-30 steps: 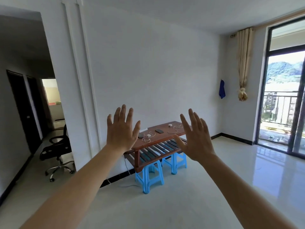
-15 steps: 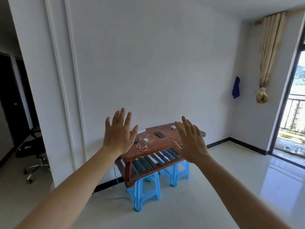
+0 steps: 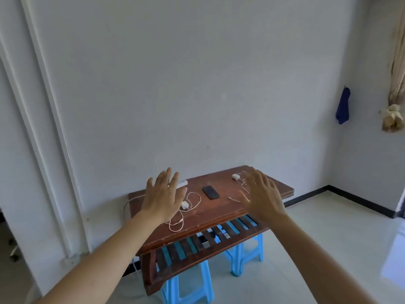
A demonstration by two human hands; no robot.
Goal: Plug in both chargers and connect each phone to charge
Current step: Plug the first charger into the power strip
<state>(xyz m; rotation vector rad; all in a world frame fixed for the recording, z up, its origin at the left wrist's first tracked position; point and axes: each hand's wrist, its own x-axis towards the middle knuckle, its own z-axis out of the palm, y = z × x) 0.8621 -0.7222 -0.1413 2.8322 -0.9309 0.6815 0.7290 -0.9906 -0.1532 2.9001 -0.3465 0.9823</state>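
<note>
A brown wooden table (image 3: 219,212) stands against the white wall ahead. On it lies a dark phone (image 3: 210,192) near the middle. A white charger (image 3: 184,204) with a looped pale cable lies left of the phone, and a second white charger (image 3: 235,176) with cable lies at the far right. A white power strip (image 3: 182,183) sits at the table's back edge, partly behind my left hand (image 3: 163,194). My right hand (image 3: 262,194) is raised over the table's right part. Both hands are empty with fingers spread. A second phone is not visible.
Two blue plastic stools (image 3: 186,286) hold up the table, which has a slatted lower shelf (image 3: 210,240). A white cord (image 3: 135,268) runs down the wall at the table's left. A blue cloth (image 3: 343,106) hangs on the right wall beside a tied curtain (image 3: 394,115).
The view has come closer to the table and turned left, so the balcony door and the office chair have left the frame. Both hands stay raised and open, now lower.
</note>
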